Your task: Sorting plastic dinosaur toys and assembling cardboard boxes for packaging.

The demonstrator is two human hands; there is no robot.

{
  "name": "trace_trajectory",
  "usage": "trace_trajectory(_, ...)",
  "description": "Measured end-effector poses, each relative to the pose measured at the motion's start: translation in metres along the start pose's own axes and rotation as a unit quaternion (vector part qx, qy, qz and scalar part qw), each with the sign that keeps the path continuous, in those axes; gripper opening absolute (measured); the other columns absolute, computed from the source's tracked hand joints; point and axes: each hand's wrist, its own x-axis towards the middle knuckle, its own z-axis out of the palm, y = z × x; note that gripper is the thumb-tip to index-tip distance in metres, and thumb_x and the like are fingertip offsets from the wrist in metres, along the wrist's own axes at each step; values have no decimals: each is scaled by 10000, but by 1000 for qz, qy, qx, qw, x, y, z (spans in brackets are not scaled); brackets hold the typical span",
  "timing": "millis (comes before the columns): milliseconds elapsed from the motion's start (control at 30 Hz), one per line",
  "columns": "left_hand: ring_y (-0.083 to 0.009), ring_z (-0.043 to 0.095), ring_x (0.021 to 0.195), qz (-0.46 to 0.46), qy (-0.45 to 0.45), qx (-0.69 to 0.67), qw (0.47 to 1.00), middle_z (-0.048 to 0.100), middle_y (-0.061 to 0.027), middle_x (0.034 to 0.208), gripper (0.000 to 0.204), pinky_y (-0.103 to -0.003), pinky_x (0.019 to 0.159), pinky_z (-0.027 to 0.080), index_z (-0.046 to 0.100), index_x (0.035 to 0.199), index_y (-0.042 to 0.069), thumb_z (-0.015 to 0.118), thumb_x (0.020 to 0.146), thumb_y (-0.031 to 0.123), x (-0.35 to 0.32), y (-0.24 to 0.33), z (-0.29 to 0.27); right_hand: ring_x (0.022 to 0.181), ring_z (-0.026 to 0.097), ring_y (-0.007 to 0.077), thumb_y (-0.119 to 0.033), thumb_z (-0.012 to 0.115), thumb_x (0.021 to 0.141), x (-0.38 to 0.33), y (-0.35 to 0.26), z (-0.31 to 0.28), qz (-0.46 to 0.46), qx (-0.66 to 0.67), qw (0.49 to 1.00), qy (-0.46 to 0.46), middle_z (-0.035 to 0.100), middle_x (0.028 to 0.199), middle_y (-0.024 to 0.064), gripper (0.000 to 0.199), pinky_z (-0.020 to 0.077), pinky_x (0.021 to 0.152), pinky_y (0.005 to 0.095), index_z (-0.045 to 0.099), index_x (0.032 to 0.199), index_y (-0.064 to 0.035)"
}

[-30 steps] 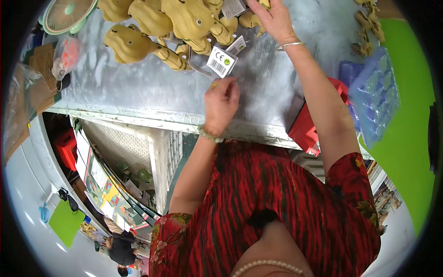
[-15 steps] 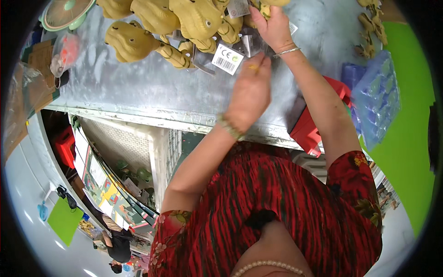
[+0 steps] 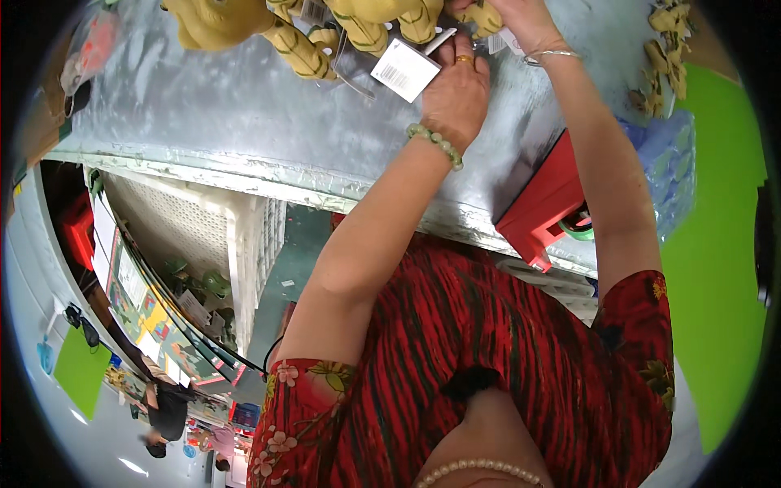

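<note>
Several yellow toy animals with dark stripes, apparently dinosaurs, lie along the top of the view; one yellow toy (image 3: 215,23) at left shows its head and a striped leg. My right hand (image 3: 525,24) is closed on a yellow striped toy part (image 3: 482,18), its fingertips cut off by the upper edge. My left hand (image 3: 455,98) lies beside it, fingers stretched forward over the tabletop and close to a white barcode tag (image 3: 405,71). Whether they touch the tag's edge is hard to tell. Another white tag hangs under my right hand.
The grey metal table (image 3: 244,106) has a worn front edge. A red bin (image 3: 541,203) with a green tape roll stands by my right forearm. Blue plastic packs (image 3: 671,163) lie beyond it. More yellow pieces (image 3: 669,57) sit far right. A white crate (image 3: 236,220) stands below at left.
Both hands have moved farther forward, and the view has shifted so the toys sit higher. My left hand, blurred before, now rests right of the tag. My right hand stays at the toys.
</note>
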Motion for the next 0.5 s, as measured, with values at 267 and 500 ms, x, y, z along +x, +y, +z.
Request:
trace_trajectory(267, -301, 353, 1050, -123, 43, -183, 974, 357, -145, 1188, 341, -443, 872, 296, 452, 1064, 8, 386, 774, 173, 1, 5, -3, 446, 477, 92, -101, 497, 773, -4, -11, 17, -106, -161, 980, 50, 498, 518, 10, 105, 369, 398, 210, 518, 704, -24)
trace_trajectory(500, -285, 338, 1049, 60, -34, 83, 994, 373, -144, 1179, 265, -393, 830, 370, 485, 977, 19, 386, 759, 133, 2, -1, -12, 451, 461, 97, -52, 525, 740, -4, 1, 25, -111, -72, 987, 92, 501, 588, 32, 41, 369, 395, 222, 507, 742, -16)
